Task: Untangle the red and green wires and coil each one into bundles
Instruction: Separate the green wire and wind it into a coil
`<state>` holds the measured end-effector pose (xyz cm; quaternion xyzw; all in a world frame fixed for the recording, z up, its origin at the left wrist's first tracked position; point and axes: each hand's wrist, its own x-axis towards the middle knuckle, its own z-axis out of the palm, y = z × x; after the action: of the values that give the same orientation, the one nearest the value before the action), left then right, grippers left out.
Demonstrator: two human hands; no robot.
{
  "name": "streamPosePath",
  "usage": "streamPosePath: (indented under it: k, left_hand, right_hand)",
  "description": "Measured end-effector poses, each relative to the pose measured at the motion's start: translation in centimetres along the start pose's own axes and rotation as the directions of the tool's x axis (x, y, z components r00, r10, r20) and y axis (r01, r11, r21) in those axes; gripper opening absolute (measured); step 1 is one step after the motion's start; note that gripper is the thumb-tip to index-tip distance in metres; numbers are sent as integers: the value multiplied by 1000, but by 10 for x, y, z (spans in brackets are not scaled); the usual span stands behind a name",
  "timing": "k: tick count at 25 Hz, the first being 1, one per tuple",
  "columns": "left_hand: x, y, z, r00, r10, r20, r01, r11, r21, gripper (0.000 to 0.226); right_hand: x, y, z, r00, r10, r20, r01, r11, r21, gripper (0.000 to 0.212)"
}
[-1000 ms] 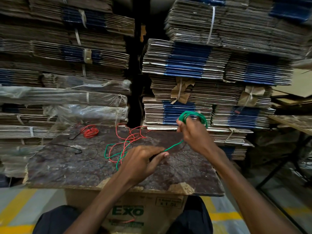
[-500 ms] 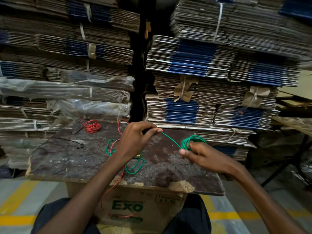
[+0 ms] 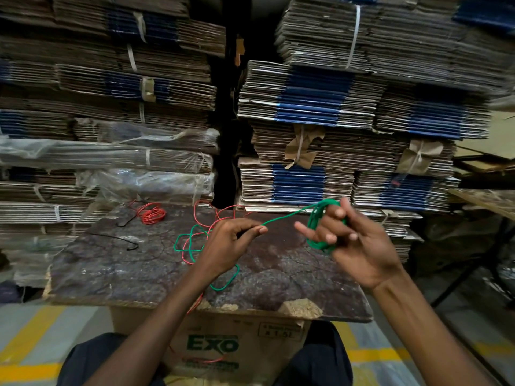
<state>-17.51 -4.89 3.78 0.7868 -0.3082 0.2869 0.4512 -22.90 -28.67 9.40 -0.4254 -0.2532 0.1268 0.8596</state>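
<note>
I'm seeing the left hand (image 3: 223, 243) pinching the thin green wire (image 3: 287, 217) between thumb and curled fingertips, the strand running taut to the right hand (image 3: 354, 246). Right fingers are wearing a round green coil (image 3: 317, 232) looped around them, tips partly spread. Loose green and red wire (image 3: 214, 215) loops are lying tangled just behind the left fingers on the scuffed, mottled board (image 3: 111, 268). A small red bundle (image 3: 152, 215) is sitting well beyond them, far left.
</note>
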Motion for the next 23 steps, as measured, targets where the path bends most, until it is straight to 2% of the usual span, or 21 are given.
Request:
streamPosePath:
  k: [2, 4, 7, 9, 11, 13, 14, 15, 16, 17, 18, 19, 21, 22, 23]
  left_hand:
    - [0, -1, -3, 1000, 5, 8, -5, 1000, 27, 21]
    - [-2, -2, -4, 999, 27, 46, -32, 991, 129, 27]
    - [-12, -14, -1, 986, 18, 163, -77, 928, 364, 49]
    - [-21, -20, 3, 976, 1, 218, -91, 910, 404, 55]
    - [-26, -14, 9, 963, 51, 264, -152, 914, 376, 46]
    - [-28, -3, 18, 940, 98, 327, -235, 880, 413, 38]
    - [-28, 2, 22, 928, 106, 356, -266, 859, 438, 36]
    - [-27, 5, 24, 921, 110, 373, -288, 839, 462, 36]
    - [-26, 6, 25, 918, 119, 379, -305, 822, 481, 35]
    - [-25, 8, 23, 919, 140, 370, -324, 803, 500, 35]
    - [-23, 9, 20, 922, 170, 347, -340, 786, 517, 35]
    - [-22, 10, 17, 927, 200, 318, -349, 773, 529, 35]
    - [-19, 10, 8, 934, 245, 259, -350, 761, 546, 32]
    - [-17, 9, 3, 939, 259, 224, -342, 759, 555, 30]
    - [-14, 8, -2, 946, 265, 189, -325, 760, 563, 27]
  right_hand:
    - [8, -4, 6, 994, -89, -61, 97, 985, 140, 36]
    - [19, -7, 15, 970, -194, -147, 222, 951, 214, 38]
    - [33, -15, 24, 901, -338, -273, 411, 866, 283, 39]
    - [43, -20, 24, 875, -383, -297, 465, 836, 291, 36]
    - [53, -20, 21, 853, -420, -310, 491, 846, 207, 34]
    - [60, -13, 17, 809, -510, -292, 543, 839, 40, 34]
    - [63, -8, 12, 780, -566, -267, 556, 823, -121, 35]
    - [65, -2, 6, 758, -612, -227, 520, 776, -357, 39]
    - [65, 4, -1, 753, -635, -172, 422, 667, -614, 42]
    - [65, 9, -11, 767, -632, -112, 288, 495, -820, 43]
    - [64, 14, -21, 794, -605, -53, 164, 298, -940, 43]
    - [63, 18, -30, 833, -553, 2, 73, 107, -992, 45]
    - [60, 21, -45, 920, -386, 60, -25, -212, -977, 58]
    - [58, 21, -49, 956, -291, 32, -63, -311, -948, 60]
    - [54, 20, -51, 977, -213, -11, -94, -383, -919, 54]
